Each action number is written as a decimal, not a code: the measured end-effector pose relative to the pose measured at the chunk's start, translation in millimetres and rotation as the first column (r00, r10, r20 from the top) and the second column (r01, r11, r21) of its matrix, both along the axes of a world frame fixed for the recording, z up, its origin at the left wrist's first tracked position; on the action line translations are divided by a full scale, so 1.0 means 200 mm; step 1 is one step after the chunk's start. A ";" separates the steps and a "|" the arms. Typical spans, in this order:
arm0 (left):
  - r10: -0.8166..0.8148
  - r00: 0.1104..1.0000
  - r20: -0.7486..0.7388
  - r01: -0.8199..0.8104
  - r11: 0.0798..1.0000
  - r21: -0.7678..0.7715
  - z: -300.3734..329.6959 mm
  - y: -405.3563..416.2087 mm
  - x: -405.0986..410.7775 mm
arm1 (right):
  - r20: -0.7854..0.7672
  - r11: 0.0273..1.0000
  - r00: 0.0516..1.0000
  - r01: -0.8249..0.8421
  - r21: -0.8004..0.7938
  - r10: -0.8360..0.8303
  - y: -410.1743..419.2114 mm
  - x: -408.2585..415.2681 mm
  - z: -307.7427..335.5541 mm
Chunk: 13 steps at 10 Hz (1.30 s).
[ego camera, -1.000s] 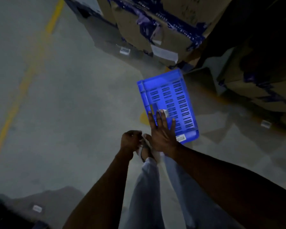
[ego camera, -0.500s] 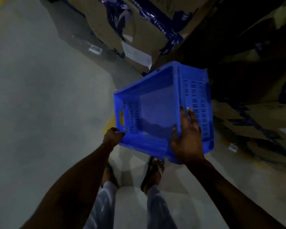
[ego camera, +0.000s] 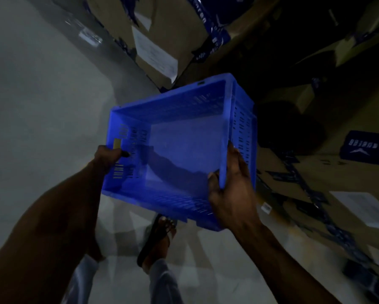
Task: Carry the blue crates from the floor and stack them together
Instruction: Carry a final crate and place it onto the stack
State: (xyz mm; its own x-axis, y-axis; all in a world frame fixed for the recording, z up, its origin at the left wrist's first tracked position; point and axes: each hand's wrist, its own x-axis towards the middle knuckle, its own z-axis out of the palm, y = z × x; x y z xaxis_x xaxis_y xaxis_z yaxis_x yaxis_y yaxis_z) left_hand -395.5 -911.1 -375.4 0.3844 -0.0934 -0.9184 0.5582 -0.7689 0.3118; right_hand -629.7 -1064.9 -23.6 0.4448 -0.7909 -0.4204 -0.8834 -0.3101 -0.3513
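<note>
**What the head view keeps out of sight**

The left hand has its fingers tucked into the handle slot of the blue crate, so only the knuckles and one fingertip show. The right hand wraps the near right corner; its fingers on the outer wall are partly hidden by the rim. The crate's underside and far outer wall cannot be seen. One sandalled foot shows below the crate, smeared by blur; the other foot is covered by the left forearm. The cardboard boxes run off the top and right edges, and the print on their labels and tape is too dark and soft to read.
</note>
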 end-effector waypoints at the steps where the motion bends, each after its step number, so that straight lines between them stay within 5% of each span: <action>1: 0.001 0.999 0.040 -0.004 0.998 0.060 -0.20 0.15 0.11 | -0.007 0.998 1.000 0.015 0.059 -0.015 -0.06 0.03 0.08; 3: 0.103 0.990 0.100 -0.114 0.987 0.115 0.26 0.38 0.32 | 0.048 0.998 0.998 -0.036 0.041 0.034 -0.05 0.11 0.46; 4: 0.116 0.982 0.147 -0.135 0.983 0.124 1.17 0.36 0.37 | 0.096 0.993 0.995 -0.028 0.114 0.017 -0.06 0.12 0.68; 5: 0.175 0.959 0.223 -0.203 0.973 0.108 1.76 0.50 0.43 | 0.156 0.991 0.987 0.015 0.134 -0.036 -0.07 0.14 0.92; 8: 0.396 0.836 0.379 -0.406 0.912 -0.056 3.07 1.10 0.43 | 0.274 0.983 0.960 -0.101 0.156 0.055 0.05 0.24 1.41; 11: 0.728 0.493 0.476 -0.700 0.657 -0.281 3.60 1.86 0.27 | 0.346 0.898 0.856 -0.433 0.076 0.384 0.46 0.90 1.77; 13: 0.758 0.332 0.562 -0.805 0.538 -0.250 3.43 2.63 0.46 | 0.438 0.790 0.721 -0.612 0.039 0.537 1.00 1.43 2.00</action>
